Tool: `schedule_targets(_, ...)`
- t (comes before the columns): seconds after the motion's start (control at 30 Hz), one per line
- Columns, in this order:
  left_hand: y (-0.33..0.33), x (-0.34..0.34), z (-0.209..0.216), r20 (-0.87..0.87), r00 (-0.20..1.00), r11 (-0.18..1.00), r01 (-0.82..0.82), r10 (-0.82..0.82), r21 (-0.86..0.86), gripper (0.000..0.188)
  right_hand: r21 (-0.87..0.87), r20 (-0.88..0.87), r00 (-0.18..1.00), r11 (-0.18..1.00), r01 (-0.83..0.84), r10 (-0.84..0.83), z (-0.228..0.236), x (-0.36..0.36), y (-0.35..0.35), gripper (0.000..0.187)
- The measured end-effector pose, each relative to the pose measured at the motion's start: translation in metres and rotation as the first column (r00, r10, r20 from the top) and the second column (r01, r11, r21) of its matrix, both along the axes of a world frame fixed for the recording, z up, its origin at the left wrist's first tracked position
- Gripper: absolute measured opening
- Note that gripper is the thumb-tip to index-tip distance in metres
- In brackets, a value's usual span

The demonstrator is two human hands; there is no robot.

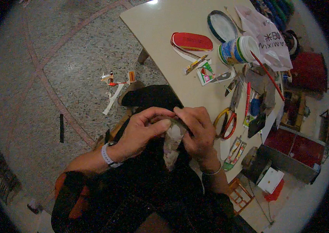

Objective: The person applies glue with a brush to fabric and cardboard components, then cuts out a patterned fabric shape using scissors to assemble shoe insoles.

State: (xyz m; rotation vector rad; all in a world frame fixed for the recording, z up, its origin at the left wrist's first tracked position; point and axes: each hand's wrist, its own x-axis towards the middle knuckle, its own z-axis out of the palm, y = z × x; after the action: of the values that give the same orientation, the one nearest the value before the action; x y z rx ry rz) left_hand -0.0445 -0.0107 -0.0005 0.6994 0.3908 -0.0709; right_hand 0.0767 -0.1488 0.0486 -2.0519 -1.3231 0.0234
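Close to my lap, both hands are together on a mottled grey-white piece (173, 141) that looks soft and narrows toward its lower end. My left hand (149, 125) pinches its upper left edge between thumb and bent fingers. My right hand (198, 130) is curled around its upper right edge, fingers closed. The fingertips of both hands nearly meet at its top. What exactly the piece is I cannot make out. Just right of my right hand, scissors (227, 123) with yellow and red-orange handles lie on the pale table (153, 35).
An open white tub (236, 51) with a red stick (266, 73), a round lid (222, 26), a red oblong piece (191, 41), a cutter knife (196, 65) and a plastic bag (267, 37) crowd the table. Paper scraps (114, 99) litter the floor at left.
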Motion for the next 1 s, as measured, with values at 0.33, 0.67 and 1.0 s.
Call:
schedule_targets(0.33, 0.004, 0.005, 0.023, 0.086, 0.991, 0.97, 0.082, -0.104, 0.229, 0.034, 0.143, -0.231, 0.973, 0.988, 0.061, -0.026, -0.006, 0.002, -0.012, 0.027)
schedule_targets(0.67, 0.006, 0.017, 0.027, 0.324, 0.937, 0.762, -0.113, -0.132, 0.638, 0.04, 0.205, -0.504, 0.861, 0.96, 0.193, -0.065, -0.013, 0.008, -0.023, 0.022)
schedule_targets(1.0, 0.0, 0.021, 0.029, 0.443, 0.841, 0.546, -0.224, -0.31, 0.807, 0.057, 0.332, -0.627, 0.779, 0.905, 0.268, 0.0, -0.018, 0.005, -0.025, 0.023)
